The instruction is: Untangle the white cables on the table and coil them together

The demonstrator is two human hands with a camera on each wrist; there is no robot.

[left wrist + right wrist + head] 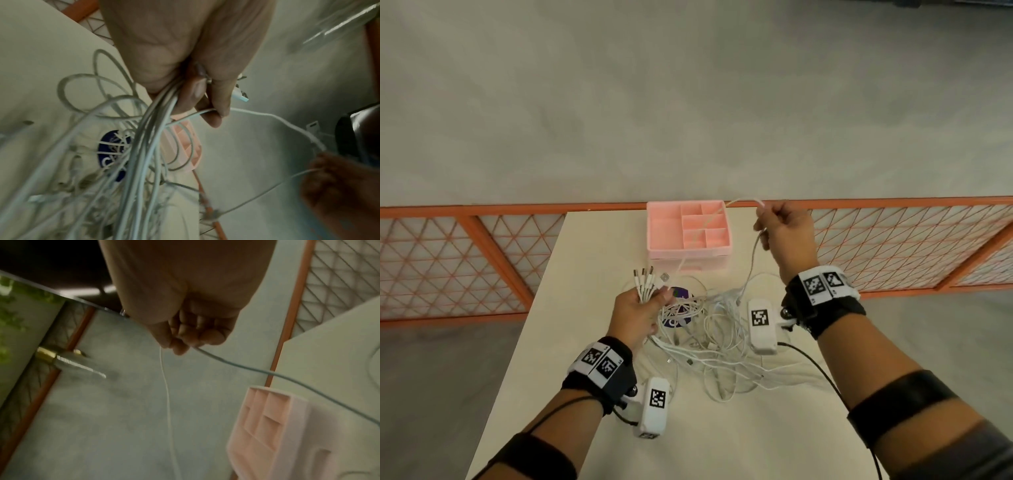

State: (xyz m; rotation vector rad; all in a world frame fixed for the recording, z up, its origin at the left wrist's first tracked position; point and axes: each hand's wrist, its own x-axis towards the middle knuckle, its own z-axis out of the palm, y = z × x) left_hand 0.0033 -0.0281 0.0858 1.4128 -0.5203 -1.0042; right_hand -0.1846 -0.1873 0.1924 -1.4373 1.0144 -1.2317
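A tangle of white cables [709, 339] lies on the cream table [592, 260] between my arms. My left hand [640, 308] grips a bundle of cable ends, whose plugs [645, 277] fan upward; the left wrist view shows the bunched white cables [152, 120] leaving my left hand [185, 68]. My right hand [780, 226] is raised by the table's far right edge and pinches a single white cable [751, 260]. That cable loops over the pink organiser and drops into the tangle. In the right wrist view my right hand [185, 331] is curled round the white cable [267, 371].
A pink compartment organiser [688, 228] stands at the table's far edge, also in view as the pink organiser [273, 426]. A dark blue round sticker [681, 294] lies under the cables. An orange mesh railing [482, 253] runs behind the table. A black wire [822, 373] trails from my right wrist.
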